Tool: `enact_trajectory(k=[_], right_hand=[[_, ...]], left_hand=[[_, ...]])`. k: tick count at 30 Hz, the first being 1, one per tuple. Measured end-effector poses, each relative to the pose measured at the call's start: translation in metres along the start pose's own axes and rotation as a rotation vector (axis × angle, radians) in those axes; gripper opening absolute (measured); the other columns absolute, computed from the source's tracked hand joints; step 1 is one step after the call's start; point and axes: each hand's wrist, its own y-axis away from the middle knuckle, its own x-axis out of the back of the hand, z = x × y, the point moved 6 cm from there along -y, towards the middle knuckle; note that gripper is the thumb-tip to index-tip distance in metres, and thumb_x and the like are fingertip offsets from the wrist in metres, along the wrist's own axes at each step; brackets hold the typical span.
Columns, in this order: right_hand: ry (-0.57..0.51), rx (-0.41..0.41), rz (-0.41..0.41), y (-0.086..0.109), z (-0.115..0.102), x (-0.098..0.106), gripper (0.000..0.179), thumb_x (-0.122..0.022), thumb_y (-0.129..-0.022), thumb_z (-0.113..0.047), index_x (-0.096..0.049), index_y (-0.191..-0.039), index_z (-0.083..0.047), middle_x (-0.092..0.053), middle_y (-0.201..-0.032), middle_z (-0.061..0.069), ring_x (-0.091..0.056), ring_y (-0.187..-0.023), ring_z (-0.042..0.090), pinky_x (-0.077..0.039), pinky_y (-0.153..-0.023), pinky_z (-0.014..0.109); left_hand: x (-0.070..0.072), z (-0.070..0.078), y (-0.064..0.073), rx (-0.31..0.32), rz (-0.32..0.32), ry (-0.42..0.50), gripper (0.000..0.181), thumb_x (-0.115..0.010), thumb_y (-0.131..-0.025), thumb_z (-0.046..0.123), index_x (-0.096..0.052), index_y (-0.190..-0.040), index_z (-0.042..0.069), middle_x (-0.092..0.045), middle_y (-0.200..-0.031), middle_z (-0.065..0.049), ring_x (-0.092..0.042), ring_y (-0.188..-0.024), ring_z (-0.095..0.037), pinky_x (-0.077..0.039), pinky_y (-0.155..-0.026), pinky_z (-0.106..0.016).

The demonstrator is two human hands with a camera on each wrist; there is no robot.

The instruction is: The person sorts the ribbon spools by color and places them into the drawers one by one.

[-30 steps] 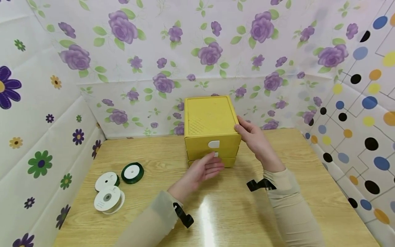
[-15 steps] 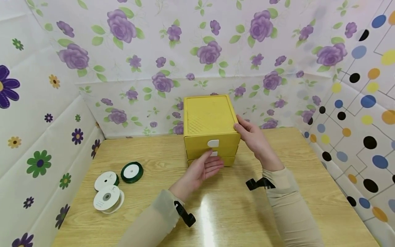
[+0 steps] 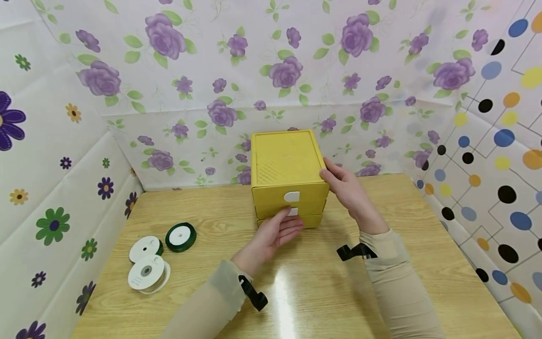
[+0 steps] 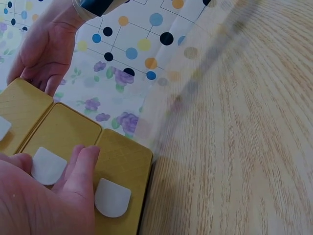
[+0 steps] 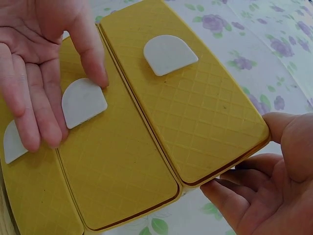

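A yellow three-drawer box (image 3: 288, 157) stands on the table against the flowered backdrop, its drawers pushed in. Each drawer front bears a white tab handle, as the wrist views show. My left hand (image 3: 271, 235) is at the middle drawer's handle (image 5: 85, 103), palm up, with the thumb at one side of it and straight fingers at the other. Whether they press on it I cannot tell. My right hand (image 3: 349, 193) grips the box's upper right front corner, thumb at the top edge and fingers along the side wall.
Several ribbon spools lie on the left of the wooden table (image 3: 203, 301): a dark green one (image 3: 180, 237), a white-faced one with green ribbon (image 3: 145, 248), and a white one (image 3: 147, 273) in front. Patterned cloth walls enclose the table's back and sides.
The left thumb has come down slightly at the middle handle, and the left hand has shifted a little leftward. The right hand keeps its hold on the corner; the drawers look the same.
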Motion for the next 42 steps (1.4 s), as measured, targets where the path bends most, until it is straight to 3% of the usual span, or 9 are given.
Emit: enact_trajectory(k=[16,23,29,34,42], right_hand=[[0.033,-0.001,0.001,0.001,-0.002,-0.003,0.066,-0.053,-0.114,-0.041,-0.027,-0.170,-0.016,-0.023,-0.175,-0.002,-0.032,-0.158,0.021,-0.037,-0.124,0.047],[0.042,0.005,0.011,0.001,-0.005,-0.003,0.066,-0.052,-0.114,-0.041,-0.027,-0.170,-0.014,-0.024,-0.175,0.000,-0.031,-0.158,0.021,-0.037,-0.124,0.046],[0.042,0.001,0.009,0.000,-0.004,-0.003,0.066,-0.052,-0.114,-0.042,-0.027,-0.170,-0.016,-0.024,-0.176,-0.001,-0.030,-0.158,0.021,-0.037,-0.124,0.045],[0.051,-0.003,0.016,0.002,-0.003,-0.001,0.066,-0.051,-0.114,-0.042,-0.026,-0.170,-0.017,-0.023,-0.176,0.000,-0.030,-0.159,0.023,-0.037,-0.124,0.046],[0.039,-0.013,0.012,0.002,-0.002,0.000,0.065,-0.052,-0.114,-0.042,-0.028,-0.170,-0.018,-0.024,-0.175,-0.002,-0.030,-0.158,0.020,-0.037,-0.124,0.044]], left_hand=[[0.003,0.001,0.005,-0.001,0.028,-0.002,0.055,-0.063,-0.108,0.033,-0.061,-0.138,-0.013,-0.069,-0.133,-0.027,-0.062,-0.133,-0.041,-0.048,-0.115,-0.047],[-0.001,0.001,0.011,0.013,0.002,-0.014,0.054,-0.064,-0.108,0.033,-0.062,-0.138,-0.011,-0.067,-0.136,-0.029,-0.057,-0.137,-0.044,-0.050,-0.112,-0.044],[0.001,-0.003,0.014,0.029,-0.035,-0.069,0.055,-0.061,-0.110,0.035,-0.061,-0.142,-0.010,-0.067,-0.138,-0.028,-0.057,-0.138,-0.044,-0.044,-0.117,-0.049],[0.002,-0.005,0.016,0.059,-0.070,-0.137,0.061,-0.062,-0.109,0.039,-0.059,-0.144,-0.011,-0.061,-0.143,-0.031,-0.056,-0.138,-0.044,-0.046,-0.116,-0.048],[0.002,-0.005,0.025,0.075,-0.103,-0.272,0.067,-0.059,-0.109,0.044,-0.057,-0.147,-0.011,-0.064,-0.141,-0.028,-0.057,-0.138,-0.044,-0.048,-0.115,-0.049]])
